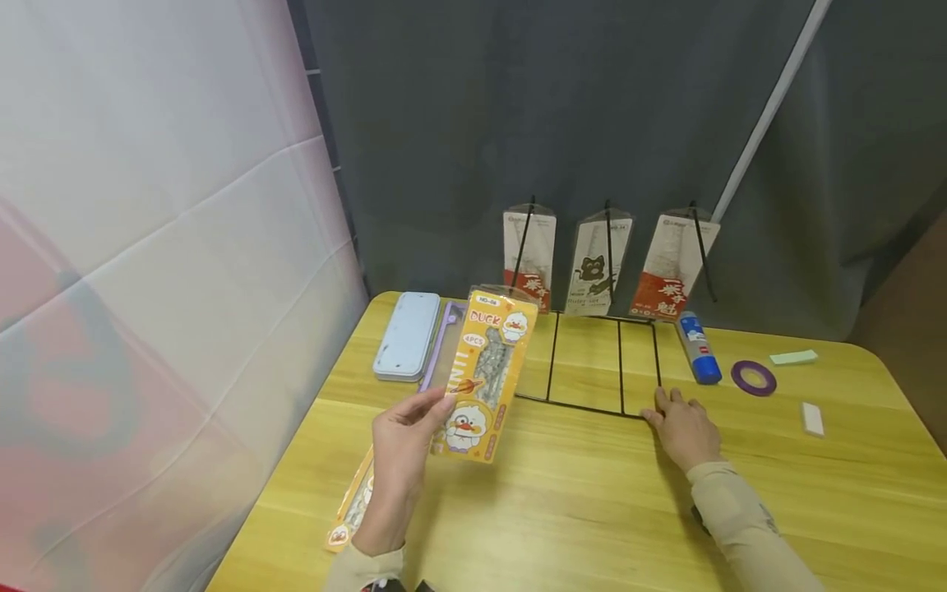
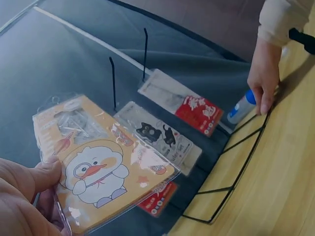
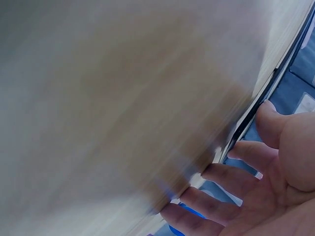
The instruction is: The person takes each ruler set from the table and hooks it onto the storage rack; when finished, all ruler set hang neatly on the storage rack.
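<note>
My left hand [image 1: 403, 436] pinches an orange ruler set packet [image 1: 491, 370] with duck prints by its left edge, thumb on the front. It is held up over the table, left of a black wire rack [image 1: 551, 358]. Three other packets hang on the rack's hooks: a red-and-white packet [image 1: 669, 267] at right, a black-cat packet [image 1: 599, 267] in the middle, and another red-and-white packet [image 1: 528, 255] at left. My right hand [image 1: 688, 427] touches the rack's front right corner; in the right wrist view its fingers [image 3: 231, 179] are spread and nearly straight.
A second orange packet [image 1: 358, 506] lies partly behind my left forearm. A pale blue case [image 1: 407, 337] and a purple-edged item [image 1: 442, 345] lie left of the rack. To the right are a glue stick [image 1: 699, 349], purple tape roll [image 1: 753, 378], green strip [image 1: 793, 358] and white block [image 1: 812, 419].
</note>
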The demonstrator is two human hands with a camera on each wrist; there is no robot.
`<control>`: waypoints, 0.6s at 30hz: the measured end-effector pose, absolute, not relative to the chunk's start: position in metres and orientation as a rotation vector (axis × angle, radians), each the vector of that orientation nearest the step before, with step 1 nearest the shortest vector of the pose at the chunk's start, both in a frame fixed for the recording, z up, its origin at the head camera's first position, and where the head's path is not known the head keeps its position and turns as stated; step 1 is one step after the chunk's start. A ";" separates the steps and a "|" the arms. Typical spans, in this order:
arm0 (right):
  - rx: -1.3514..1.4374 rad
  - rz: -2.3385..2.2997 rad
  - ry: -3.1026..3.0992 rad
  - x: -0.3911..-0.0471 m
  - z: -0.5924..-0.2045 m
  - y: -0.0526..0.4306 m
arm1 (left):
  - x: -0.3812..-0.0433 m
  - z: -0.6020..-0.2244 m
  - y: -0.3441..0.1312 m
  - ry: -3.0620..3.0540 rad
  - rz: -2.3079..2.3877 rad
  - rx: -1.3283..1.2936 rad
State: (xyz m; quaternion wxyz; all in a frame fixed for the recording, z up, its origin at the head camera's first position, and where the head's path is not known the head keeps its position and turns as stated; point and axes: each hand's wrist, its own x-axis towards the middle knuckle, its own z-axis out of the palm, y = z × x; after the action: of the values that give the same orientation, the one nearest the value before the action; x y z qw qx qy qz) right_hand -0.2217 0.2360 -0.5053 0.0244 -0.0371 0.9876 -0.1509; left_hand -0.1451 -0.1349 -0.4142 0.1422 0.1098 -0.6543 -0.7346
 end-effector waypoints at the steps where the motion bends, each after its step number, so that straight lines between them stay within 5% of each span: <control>1: -0.114 -0.469 3.061 -0.222 -0.505 0.235 | -0.147 -0.415 -0.136 -1.887 -2.121 0.314; 18: -0.081 -0.418 3.064 -0.221 -0.503 0.236 | -0.154 -0.421 -0.138 -1.847 -2.176 0.326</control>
State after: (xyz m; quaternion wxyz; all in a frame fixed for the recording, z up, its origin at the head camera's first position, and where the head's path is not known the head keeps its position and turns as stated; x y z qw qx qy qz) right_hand -0.2208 0.2360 -0.5031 0.0239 -0.0261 0.9902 -0.1349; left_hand -0.1545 -0.1377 -0.4206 0.1343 0.1125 -0.6371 -0.7506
